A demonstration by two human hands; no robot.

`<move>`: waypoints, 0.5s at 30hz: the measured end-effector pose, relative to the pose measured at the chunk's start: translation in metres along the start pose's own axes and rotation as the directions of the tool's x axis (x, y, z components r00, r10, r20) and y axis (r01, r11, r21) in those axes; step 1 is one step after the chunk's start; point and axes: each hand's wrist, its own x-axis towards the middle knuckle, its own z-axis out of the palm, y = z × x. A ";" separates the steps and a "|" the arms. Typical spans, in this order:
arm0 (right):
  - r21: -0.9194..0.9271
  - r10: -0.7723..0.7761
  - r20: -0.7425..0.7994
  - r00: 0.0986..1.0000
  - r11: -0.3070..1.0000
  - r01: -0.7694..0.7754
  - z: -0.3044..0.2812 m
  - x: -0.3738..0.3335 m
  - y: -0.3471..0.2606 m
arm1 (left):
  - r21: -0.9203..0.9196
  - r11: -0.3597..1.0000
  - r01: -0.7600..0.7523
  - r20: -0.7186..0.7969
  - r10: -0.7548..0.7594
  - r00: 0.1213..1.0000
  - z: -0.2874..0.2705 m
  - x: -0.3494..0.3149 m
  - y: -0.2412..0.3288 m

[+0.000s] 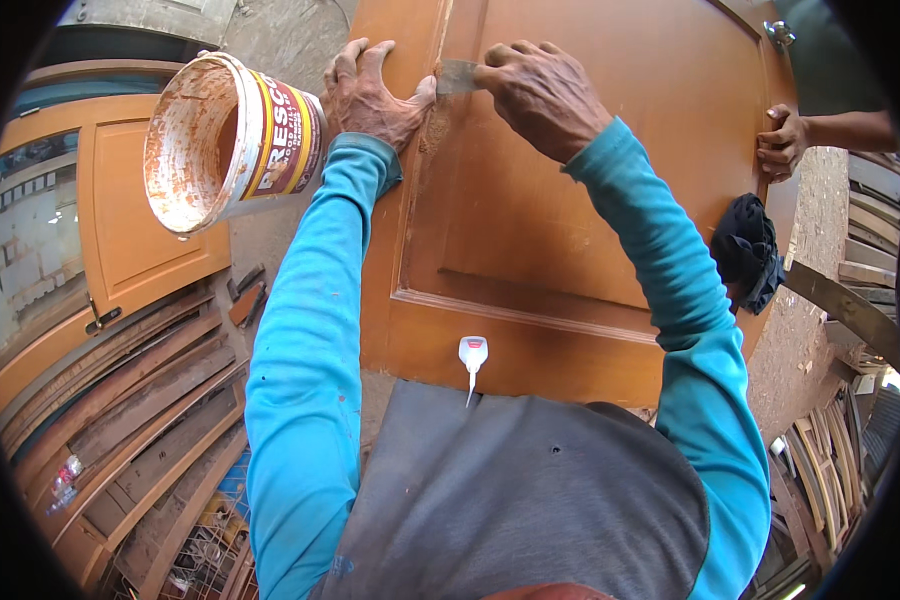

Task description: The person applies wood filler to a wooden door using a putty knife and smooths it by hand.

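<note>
Far left: a second orange-brown door [130,215] lies flat, with a stack of wooden slats and frame pieces [140,400] below it. Next, a white plastic bucket [232,140] rests tipped on its side at the upper left edge of the door I am at, mouth toward me, inside coated with reddish-brown residue. My left hand [368,95] lies just beside the bucket, palm down, fingers spread flat on the wooden door [530,230], holding nothing, thumb reaching toward the blade. Between my hands: the putty knife [457,76], its metal blade pressed against the door's raised moulding edge, a smear of tan filler on the wood directly under it. My right hand [542,92] is closed around the knife's handle end, fingers curled tight over it; the handle itself is hidden. Lower centre: a small white glue tube [472,358] lies on the door's bottom rail, nozzle toward me. Right: a dark cloth [748,250] sits at the door's right edge. Far right: another person's hand [782,143] grips that edge.
</note>
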 end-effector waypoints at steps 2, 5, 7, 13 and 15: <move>0.033 0.038 0.016 0.999 0.999 -0.039 0.000 -0.010 0.004 | 0.044 0.999 0.021 0.052 -0.024 0.998 -0.004 0.000 0.007; 0.064 0.052 0.014 0.999 0.997 -0.053 0.012 -0.016 0.005 | 0.006 1.000 0.015 0.055 -0.016 0.998 -0.005 0.001 0.011; 0.005 0.014 -0.041 0.999 1.000 -0.014 0.015 -0.006 0.006 | -0.002 1.000 -0.001 0.045 0.001 0.999 -0.003 0.004 0.006; 0.059 0.066 0.037 0.997 0.996 -0.068 0.011 -0.006 0.005 | -0.042 0.999 -0.019 0.009 0.019 1.000 0.002 0.003 -0.001; 0.040 0.080 0.024 0.997 0.996 -0.081 0.011 -0.007 0.006 | -0.039 0.999 -0.035 0.004 0.035 0.999 0.001 0.003 -0.001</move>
